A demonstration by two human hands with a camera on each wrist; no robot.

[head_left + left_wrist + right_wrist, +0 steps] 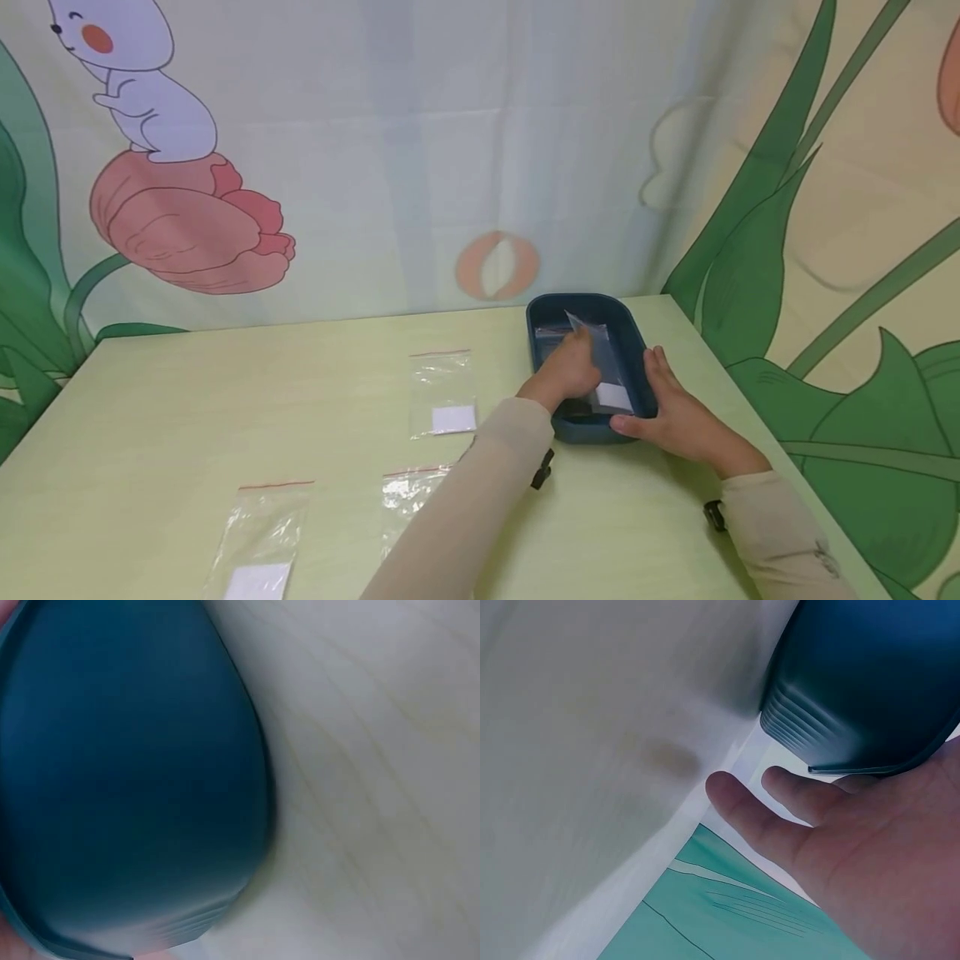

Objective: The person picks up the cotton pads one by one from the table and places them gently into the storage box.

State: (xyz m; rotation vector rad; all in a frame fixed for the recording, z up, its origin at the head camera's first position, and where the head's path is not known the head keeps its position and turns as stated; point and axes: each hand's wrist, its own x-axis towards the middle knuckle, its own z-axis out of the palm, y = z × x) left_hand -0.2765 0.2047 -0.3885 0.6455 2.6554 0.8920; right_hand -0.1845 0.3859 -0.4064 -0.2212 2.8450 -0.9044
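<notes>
Reaching down into a dark teal box [592, 433], the person's left hand [566, 367] has its fingers curled and pinches the top of a clear bag [611, 358], one corner of which stands up at the fingertips. That bag lies inside the box, a white label [613, 397] at its near end; more clear plastic shows to the left of it, too covered to be counted. The right hand [678, 421] is at the near right corner of the box, its thumb over the rim and its other fingers [757, 817] stretched out and only slightly bent along the outside, touching the box without wrapping round it. The left wrist view shows mostly the outer wall of the box, with only slivers of skin at the edge. The box stands on a pale yellow-green table [150, 417], near its back right corner. Left of the box lies a flat clear bag with a red line along its top and a white card [453, 419] at its lower right. Nearer, a second red-lined bag [408, 500] is partly hidden by the left beige sleeve [480, 475], and a third [262, 525], with a white insert [257, 581], is cut off by the bottom edge. Black straps [542, 469] show at both wrists. Behind hangs a pale curtain [570, 167] printed with a white animal [180, 117] on a pink flower [187, 225].
</notes>
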